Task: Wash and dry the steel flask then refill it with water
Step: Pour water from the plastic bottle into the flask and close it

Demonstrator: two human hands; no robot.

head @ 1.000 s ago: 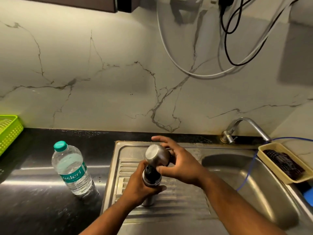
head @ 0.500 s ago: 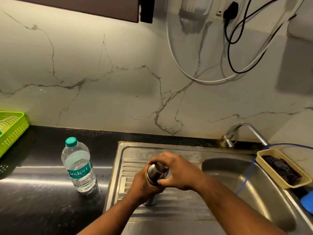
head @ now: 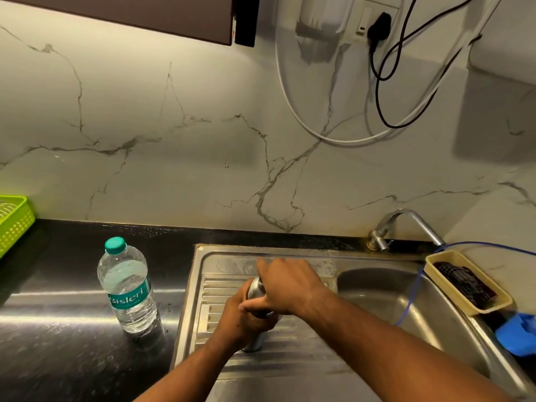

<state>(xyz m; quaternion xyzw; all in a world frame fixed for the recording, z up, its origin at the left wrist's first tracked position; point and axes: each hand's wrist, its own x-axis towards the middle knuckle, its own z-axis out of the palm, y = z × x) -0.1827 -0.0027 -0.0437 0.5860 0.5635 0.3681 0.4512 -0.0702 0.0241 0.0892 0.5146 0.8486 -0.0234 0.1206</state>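
Left of the gripped steel flask (head: 255,290), a "Bisleri" water bottle (head: 127,288).

two hands are in view, the left hand (head: 240,320) and the right hand (head: 290,288). there is one flask (head: 256,291). there is one plastic water bottle (head: 129,288) with one green cap, and one black counter (head: 58,329). there is one steel sink (head: 290,250), with one basin and one ribbed drainboard, and one tap (head: 406,221). there is one green basket (head: 16,224). one beige tray (head: 493,308) holds one dark scrubber (head: 464,282). there is one blue object (head: 519,335); what it is cannot be told. there is one white cable (head: 319,134), one thin blue tube (head: 412,294) and one black plug (head: 378,26). the black cable (head: 388,123) loops, so its strands cannot be counted. there is one dark cabinet (head: 145,15).
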